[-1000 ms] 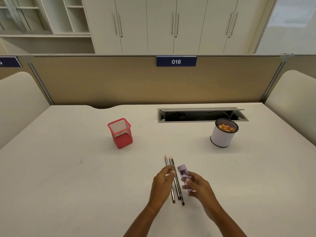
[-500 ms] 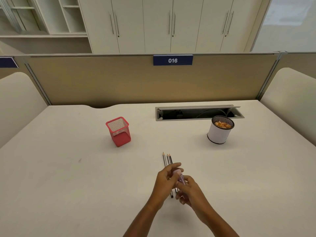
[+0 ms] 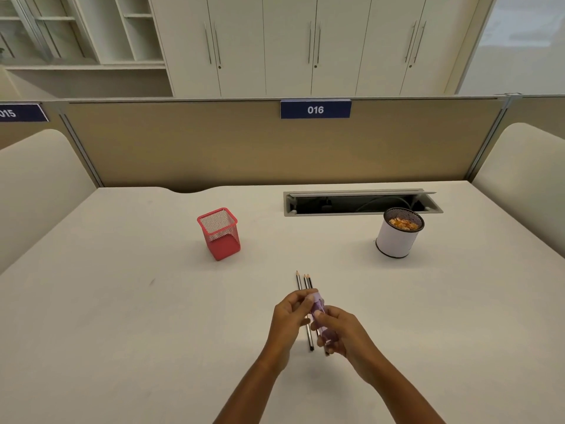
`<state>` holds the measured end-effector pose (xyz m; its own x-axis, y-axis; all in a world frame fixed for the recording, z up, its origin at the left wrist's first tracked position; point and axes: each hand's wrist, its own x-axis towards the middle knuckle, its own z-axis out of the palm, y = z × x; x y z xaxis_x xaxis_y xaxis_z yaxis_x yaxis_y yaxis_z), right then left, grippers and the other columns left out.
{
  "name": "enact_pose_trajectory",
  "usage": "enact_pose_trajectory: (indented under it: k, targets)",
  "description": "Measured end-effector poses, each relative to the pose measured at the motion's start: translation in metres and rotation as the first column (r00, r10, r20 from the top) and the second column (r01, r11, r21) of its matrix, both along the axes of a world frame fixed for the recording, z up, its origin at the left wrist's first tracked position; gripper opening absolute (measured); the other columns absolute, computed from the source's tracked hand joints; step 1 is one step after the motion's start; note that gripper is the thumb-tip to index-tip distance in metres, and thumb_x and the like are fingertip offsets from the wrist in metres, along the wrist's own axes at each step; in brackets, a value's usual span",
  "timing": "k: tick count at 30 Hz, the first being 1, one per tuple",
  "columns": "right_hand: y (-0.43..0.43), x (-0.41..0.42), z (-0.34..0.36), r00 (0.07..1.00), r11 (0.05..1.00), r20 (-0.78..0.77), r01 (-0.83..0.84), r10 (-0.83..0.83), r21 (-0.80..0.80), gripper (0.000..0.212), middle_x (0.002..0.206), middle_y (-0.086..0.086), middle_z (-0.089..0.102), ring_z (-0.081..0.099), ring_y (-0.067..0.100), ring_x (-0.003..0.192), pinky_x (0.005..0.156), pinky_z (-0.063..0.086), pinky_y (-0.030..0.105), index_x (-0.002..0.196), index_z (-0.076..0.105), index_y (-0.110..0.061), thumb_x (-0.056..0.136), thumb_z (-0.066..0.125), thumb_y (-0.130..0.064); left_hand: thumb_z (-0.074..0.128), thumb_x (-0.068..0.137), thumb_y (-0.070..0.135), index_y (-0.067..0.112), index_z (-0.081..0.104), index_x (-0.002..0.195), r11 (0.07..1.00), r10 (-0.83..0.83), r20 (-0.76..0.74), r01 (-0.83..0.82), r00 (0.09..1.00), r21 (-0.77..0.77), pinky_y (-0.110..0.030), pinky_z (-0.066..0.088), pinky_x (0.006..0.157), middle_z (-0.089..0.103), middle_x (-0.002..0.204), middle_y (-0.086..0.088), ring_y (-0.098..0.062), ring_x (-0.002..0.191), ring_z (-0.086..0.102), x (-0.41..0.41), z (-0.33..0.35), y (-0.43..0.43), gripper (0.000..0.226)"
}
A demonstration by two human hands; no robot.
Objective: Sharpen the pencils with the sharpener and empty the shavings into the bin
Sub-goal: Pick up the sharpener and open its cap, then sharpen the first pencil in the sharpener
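I hold the sharpener [image 3: 318, 307] above the pencils [image 3: 303, 281], which lie side by side on the surface [image 3: 122, 316]. My left hand [image 3: 290, 316] pinches its top end, and the fingers of my right hand [image 3: 339, 330] close around its lower body. If I pull it open here, shavings may fall on the surface, because the bin [image 3: 399, 237] stands well apart, far right.

The worktop [image 3: 122, 316] is finished in a smooth, matt off-white laminate. The red holder [image 3: 219, 233] is made of fine wire mesh, and the white bin [image 3: 396, 240] is smooth below a dark mesh rim. The sharpener [image 3: 318, 307] is seen as translucent lilac plastic.
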<state>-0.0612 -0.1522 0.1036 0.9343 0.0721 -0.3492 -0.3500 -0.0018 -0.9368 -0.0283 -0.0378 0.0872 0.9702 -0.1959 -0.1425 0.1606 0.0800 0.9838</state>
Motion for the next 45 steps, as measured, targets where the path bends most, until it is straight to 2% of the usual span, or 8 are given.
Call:
enact_pose_trajectory:
  k: [7, 19, 26, 32, 35, 38, 42, 45]
  targets:
    - [-0.002, 0.000, 0.003, 1.000, 0.999, 0.003, -0.003, 0.003, 0.037, 0.024, 0.071, 0.001, 0.059, 0.050, 0.006, 0.045, 0.039, 0.036, 0.015, 0.083, 0.059, -0.015, 0.097, 0.041, -0.022, 0.050, 0.092, 0.022, 0.015, 0.067, 0.100, 0.999, 0.037, -0.011, -0.037, 0.999, -0.028, -0.034, 0.051, 0.088, 0.069, 0.100, -0.008, -0.022, 0.096, 0.064, 0.001, -0.002, -0.001, 0.020]
    - [0.001, -0.001, 0.002, 0.994, 0.990, -0.020, -0.101, 0.104, 0.103, 0.023, 0.070, 0.002, 0.055, 0.048, 0.007, 0.046, 0.043, 0.036, 0.015, 0.088, 0.056, -0.010, 0.098, 0.038, -0.020, 0.034, 0.098, 0.022, 0.018, 0.059, 0.079, 0.980, 0.197, 0.008, -0.197, 0.980, -0.014, -0.004, 0.048, 0.056, 0.061, 0.077, 0.003, -0.009, 0.073, 0.058, 0.006, -0.001, -0.013, 0.032]
    - [0.007, -0.001, -0.002, 0.989, 0.989, -0.010, -0.144, 0.145, 0.030, 0.020, 0.091, 0.005, 0.061, 0.054, 0.008, 0.056, 0.050, 0.042, 0.015, 0.105, 0.049, -0.011, 0.097, 0.040, -0.027, 0.035, 0.097, 0.034, 0.013, 0.058, 0.099, 0.984, 0.086, -0.236, -0.119, 0.968, -0.131, -0.026, 0.051, 0.066, 0.061, 0.083, -0.005, -0.018, 0.077, 0.059, 0.008, 0.002, -0.006, 0.031]
    - [0.007, 0.005, -0.010, 1.000, 0.996, 0.003, 0.016, -0.017, 0.085, 0.023, 0.080, 0.006, 0.064, 0.058, 0.007, 0.048, 0.044, 0.041, 0.016, 0.095, 0.054, -0.009, 0.096, 0.042, -0.029, 0.029, 0.096, 0.042, 0.027, 0.068, 0.083, 0.975, -0.061, -0.237, 0.007, 0.969, -0.223, -0.031, 0.053, 0.072, 0.072, 0.085, -0.004, -0.021, 0.083, 0.065, 0.002, -0.001, -0.003, 0.044]
    - [0.006, 0.010, -0.018, 0.998, 0.998, -0.028, 0.063, -0.063, -0.001, 0.030, 0.091, 0.009, 0.066, 0.063, 0.021, 0.067, 0.055, 0.045, 0.025, 0.100, 0.052, -0.005, 0.093, 0.047, -0.034, 0.034, 0.096, 0.035, 0.021, 0.061, 0.101, 0.992, -0.087, -0.149, 0.072, 0.985, -0.103, -0.029, 0.054, 0.079, 0.066, 0.106, -0.008, -0.020, 0.098, 0.063, -0.004, -0.010, -0.003, 0.031]
    - [0.005, 0.016, -0.025, 0.992, 0.969, 0.017, 0.125, -0.124, -0.212, 0.028, 0.088, 0.005, 0.067, 0.063, 0.017, 0.073, 0.062, 0.052, 0.025, 0.086, 0.057, -0.012, 0.094, 0.046, -0.036, 0.039, 0.096, 0.031, 0.015, 0.060, 0.097, 0.999, -0.002, -0.122, -0.003, 0.993, -0.039, -0.022, 0.052, 0.076, 0.064, 0.099, -0.002, -0.012, 0.090, 0.062, -0.003, -0.016, 0.003, 0.026]
    - [-0.005, 0.024, -0.041, 0.976, 0.704, 0.192, 0.208, -0.103, -0.680, 0.021, 0.097, 0.010, 0.063, 0.058, 0.019, 0.084, 0.074, 0.045, 0.029, 0.095, 0.058, -0.007, 0.094, 0.049, -0.026, 0.048, 0.093, 0.025, 0.023, 0.055, 0.088, 0.987, 0.127, -0.065, -0.120, 0.990, 0.103, -0.030, 0.044, 0.084, 0.058, 0.088, 0.004, -0.008, 0.082, 0.054, 0.007, -0.024, 0.016, 0.009]
    - [-0.002, 0.028, -0.049, 0.993, 0.613, 0.110, 0.119, -0.052, -0.781, 0.022, 0.108, 0.012, 0.059, 0.058, 0.024, 0.097, 0.078, 0.045, 0.029, 0.108, 0.054, -0.005, 0.090, 0.052, -0.017, 0.052, 0.091, 0.020, 0.018, 0.055, 0.102, 0.974, 0.131, 0.007, -0.130, 0.991, 0.185, -0.012, 0.045, 0.071, 0.058, 0.088, 0.009, 0.000, 0.082, 0.053, 0.012, -0.031, 0.023, 0.011]
